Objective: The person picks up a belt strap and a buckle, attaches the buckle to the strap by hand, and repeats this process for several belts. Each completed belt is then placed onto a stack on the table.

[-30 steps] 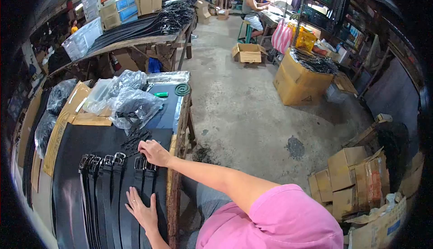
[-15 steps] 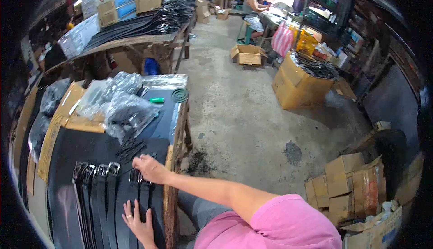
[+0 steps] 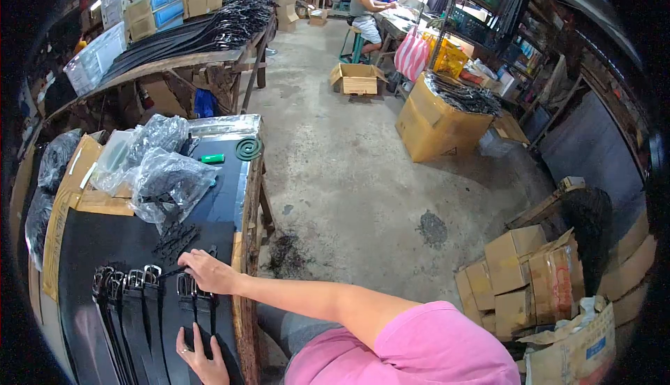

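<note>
Several black belts with silver buckles lie side by side on the black-topped bench, with the left group of belts (image 3: 150, 315) running toward me. My left hand (image 3: 204, 360), a ring on one finger, rests flat with fingers apart on the belts nearest the bench edge. Above it, my right hand (image 3: 209, 272) is closed in a pinch beside a pair of buckles (image 3: 186, 286). A thin dark strip shows at its fingertips, partly hidden by them. Just beyond lies a heap of small black pieces (image 3: 174, 242).
Clear plastic bags (image 3: 167, 182), a green lighter-like object (image 3: 211, 159) and a green coil (image 3: 248, 149) lie farther up the bench. Cartons (image 3: 516, 266) stand at lower right; a big box (image 3: 443, 120) holds black straps. A person (image 3: 366, 11) sits at a far table.
The view has turned slightly, so the bench sits farther left. Both hands keep about the same places over the belts, the right still pinched and the left still flat.
</note>
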Available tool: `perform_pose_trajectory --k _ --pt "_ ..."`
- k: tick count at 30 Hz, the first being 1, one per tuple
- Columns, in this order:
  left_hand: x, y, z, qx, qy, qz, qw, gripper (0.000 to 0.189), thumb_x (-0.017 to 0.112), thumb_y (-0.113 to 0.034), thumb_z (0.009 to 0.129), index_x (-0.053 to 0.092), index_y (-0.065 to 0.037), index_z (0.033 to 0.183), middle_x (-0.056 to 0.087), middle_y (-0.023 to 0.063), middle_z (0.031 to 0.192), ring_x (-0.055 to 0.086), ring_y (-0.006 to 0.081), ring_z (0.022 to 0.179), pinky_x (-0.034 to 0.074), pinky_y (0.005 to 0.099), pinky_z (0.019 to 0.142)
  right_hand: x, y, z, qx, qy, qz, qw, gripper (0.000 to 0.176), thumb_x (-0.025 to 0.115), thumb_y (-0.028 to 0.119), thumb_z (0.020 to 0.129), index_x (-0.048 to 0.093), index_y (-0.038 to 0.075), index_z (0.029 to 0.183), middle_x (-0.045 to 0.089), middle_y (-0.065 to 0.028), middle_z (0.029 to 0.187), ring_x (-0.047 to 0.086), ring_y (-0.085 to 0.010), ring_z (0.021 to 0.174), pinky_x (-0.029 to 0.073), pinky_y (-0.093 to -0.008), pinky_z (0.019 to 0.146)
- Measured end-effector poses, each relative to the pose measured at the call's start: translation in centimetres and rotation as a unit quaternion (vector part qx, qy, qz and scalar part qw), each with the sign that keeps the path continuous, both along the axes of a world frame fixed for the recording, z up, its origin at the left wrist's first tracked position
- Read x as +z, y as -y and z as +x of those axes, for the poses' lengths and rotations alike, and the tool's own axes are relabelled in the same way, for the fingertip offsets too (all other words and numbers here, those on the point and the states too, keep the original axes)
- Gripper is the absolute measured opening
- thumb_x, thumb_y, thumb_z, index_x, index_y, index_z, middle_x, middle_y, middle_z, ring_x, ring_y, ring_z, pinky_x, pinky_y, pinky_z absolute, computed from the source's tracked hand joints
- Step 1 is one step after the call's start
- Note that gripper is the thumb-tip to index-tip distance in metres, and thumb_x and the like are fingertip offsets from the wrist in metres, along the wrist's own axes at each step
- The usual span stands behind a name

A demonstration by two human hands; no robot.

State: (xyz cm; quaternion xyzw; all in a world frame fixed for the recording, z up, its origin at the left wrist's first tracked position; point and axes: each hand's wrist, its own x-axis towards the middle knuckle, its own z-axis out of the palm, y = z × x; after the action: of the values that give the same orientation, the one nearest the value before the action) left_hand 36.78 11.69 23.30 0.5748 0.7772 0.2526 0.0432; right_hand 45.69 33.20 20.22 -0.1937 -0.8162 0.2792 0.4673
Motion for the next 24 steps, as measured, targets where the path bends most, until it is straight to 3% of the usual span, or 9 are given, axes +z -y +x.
perform_pose_trajectory --k 7,10,14,15,24 --pt "0.1 0.2 0.0 -0.011 0.001 0.014 1.000 0.044 0.062 -0.009 0.086 0.053 -0.007 0.130 0.038 0.0209 0.134 0.037 0.0375 0.124 0.034 0.0471 0.102 -0.3 -0.2 0.1 0.007 0.014 0.039 0.999 0.009 0.063 0.003 0.078 0.058 0.001 0.085 0.057 -0.0116 0.084 0.053 -0.0284 0.090 0.043 -0.0369 0.083" --pt "0.1 0.3 -0.1 -0.013 -0.008 0.018 1.000 0.043 0.060 -0.011 0.088 0.052 -0.007 0.130 0.038 0.0217 0.135 0.037 0.0379 0.124 0.034 0.0471 0.101 -0.2 0.0 -0.1 0.010 -0.006 0.068 0.998 0.010 0.062 0.003 0.078 0.058 0.000 0.086 0.059 -0.0118 0.091 0.053 -0.0282 0.093 0.043 -0.0371 0.084" --pt "-0.7 0.3 -0.4 -0.017 -0.032 0.021 0.999 0.043 0.060 -0.013 0.088 0.053 -0.005 0.129 0.037 0.0233 0.134 0.038 0.0392 0.122 0.035 0.0478 0.100 -0.5 0.0 -0.3 0.014 0.061 0.116 0.991 0.029 0.053 -0.007 0.076 0.054 -0.002 0.105 0.058 -0.0142 0.114 0.050 -0.0336 0.114 0.037 -0.0396 0.102" --pt "-0.6 0.3 -0.5 -0.020 -0.037 0.024 0.999 0.043 0.060 -0.013 0.087 0.053 -0.005 0.128 0.037 0.0237 0.134 0.039 0.0398 0.122 0.035 0.0482 0.099 -0.6 -0.2 0.0 0.082 0.124 0.031 0.988 0.041 0.050 -0.007 0.076 0.051 -0.003 0.116 0.057 -0.0155 0.118 0.047 -0.0332 0.121 0.032 -0.0426 0.108" --pt "-0.2 0.4 -0.2 -0.009 -0.080 -0.028 0.996 0.046 0.058 -0.017 0.089 0.049 -0.006 0.133 0.038 0.0228 0.135 0.036 0.0395 0.126 0.033 0.0473 0.102 -2.3 -0.7 -0.5 0.118 0.155 0.083 0.977 0.040 0.052 0.003 0.080 0.052 -0.002 0.120 0.056 -0.0167 0.124 0.046 -0.0299 0.124 0.031 -0.0434 0.109"
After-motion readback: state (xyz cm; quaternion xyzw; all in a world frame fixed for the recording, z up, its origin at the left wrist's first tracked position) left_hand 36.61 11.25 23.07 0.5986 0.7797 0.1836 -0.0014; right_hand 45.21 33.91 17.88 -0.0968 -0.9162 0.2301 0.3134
